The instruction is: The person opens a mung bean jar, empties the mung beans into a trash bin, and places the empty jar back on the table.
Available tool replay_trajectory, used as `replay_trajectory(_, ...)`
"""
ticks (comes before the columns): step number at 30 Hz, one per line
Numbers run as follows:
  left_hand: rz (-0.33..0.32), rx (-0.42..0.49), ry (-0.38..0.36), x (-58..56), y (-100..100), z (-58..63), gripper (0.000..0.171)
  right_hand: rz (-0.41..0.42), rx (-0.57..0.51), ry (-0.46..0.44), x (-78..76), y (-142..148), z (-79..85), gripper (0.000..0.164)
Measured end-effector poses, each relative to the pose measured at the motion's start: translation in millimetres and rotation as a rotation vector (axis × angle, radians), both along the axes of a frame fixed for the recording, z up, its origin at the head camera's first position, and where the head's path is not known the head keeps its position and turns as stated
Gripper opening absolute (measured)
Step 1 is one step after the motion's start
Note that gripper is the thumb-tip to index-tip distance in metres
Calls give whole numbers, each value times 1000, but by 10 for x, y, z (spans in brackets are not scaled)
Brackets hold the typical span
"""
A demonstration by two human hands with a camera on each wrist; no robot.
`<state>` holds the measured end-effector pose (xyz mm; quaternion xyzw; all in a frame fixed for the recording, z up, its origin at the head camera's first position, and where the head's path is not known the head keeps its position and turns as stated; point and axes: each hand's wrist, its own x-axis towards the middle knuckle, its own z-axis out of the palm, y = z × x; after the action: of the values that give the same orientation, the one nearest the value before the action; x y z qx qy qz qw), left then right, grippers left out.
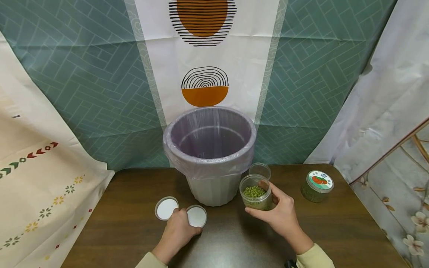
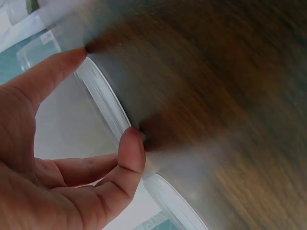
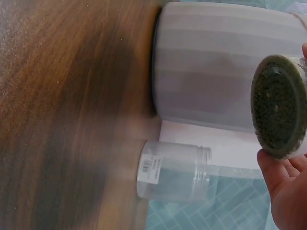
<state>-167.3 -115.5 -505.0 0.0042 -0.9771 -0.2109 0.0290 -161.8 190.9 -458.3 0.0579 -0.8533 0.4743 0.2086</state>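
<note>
Right hand (image 1: 280, 211) grips jar (image 1: 259, 204); mung beans (image 1: 254, 191), probably.

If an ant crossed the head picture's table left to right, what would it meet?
Round white disc with a clear rim, second matching round white disc, clear round plastic jar of small green beans, closed clear round jar with a red-and-green picture lid.

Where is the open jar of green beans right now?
In the head view, the jar is right of centre, held in the right hand, beside the bin and in front of the empty clear jar.
</note>
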Motion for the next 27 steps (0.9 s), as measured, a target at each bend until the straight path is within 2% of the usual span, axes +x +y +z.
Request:
replay_trajectory(13, -21, 17, -16, 24, -10, 21, 56, 12, -28, 1, 32, -18, 83, 83)
replay_trajectory(19, -5, 28, 13, 43, -40, 115, 56, 5, -38, 22, 38, -6, 119, 81)
replay_trajectory(27, -15, 58, 89, 42, -83, 246, 38, -1, -30, 25, 56, -8, 152, 80)
